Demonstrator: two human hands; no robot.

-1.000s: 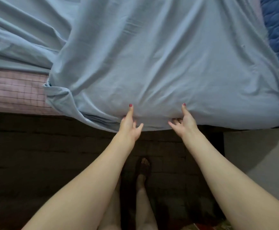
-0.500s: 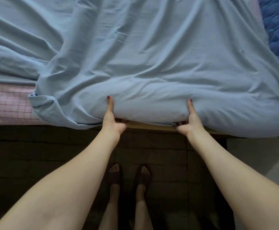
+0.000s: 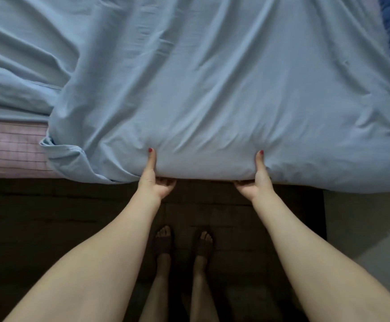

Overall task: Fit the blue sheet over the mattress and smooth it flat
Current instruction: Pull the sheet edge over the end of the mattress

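The blue sheet (image 3: 212, 89) fills the upper two thirds of the frame, spread over the mattress (image 3: 10, 149), whose pink checked side shows bare at the middle left. The sheet's near edge hangs over the bed's front edge across the middle of the frame, and its loose hemmed corner is bunched at the left, not yet pulled over the pink part. It looks light, soft and limp: it creases wherever it is pulled, so it will follow a tug but will not hold a shape, and the thin cloth could slip from a loose pinch. I judge the edge or hem the best place to hold, with hands well apart.

The left hand (image 3: 153, 180) at centre grips the sheet's edge, thumb laid up on top and fingers curled beneath. The right hand (image 3: 258, 182), right of centre, holds it the same way. Between them the cloth lies fairly taut; folds fan out above each thumb.

Compared with half a second ago, the wooden strip of bed frame beneath the edge is now covered, the sheet's edge drawn lower over it, and the fingers tucked further under.

Two sandalled feet (image 3: 184, 240) stand on the dark floor (image 3: 50, 217) below.
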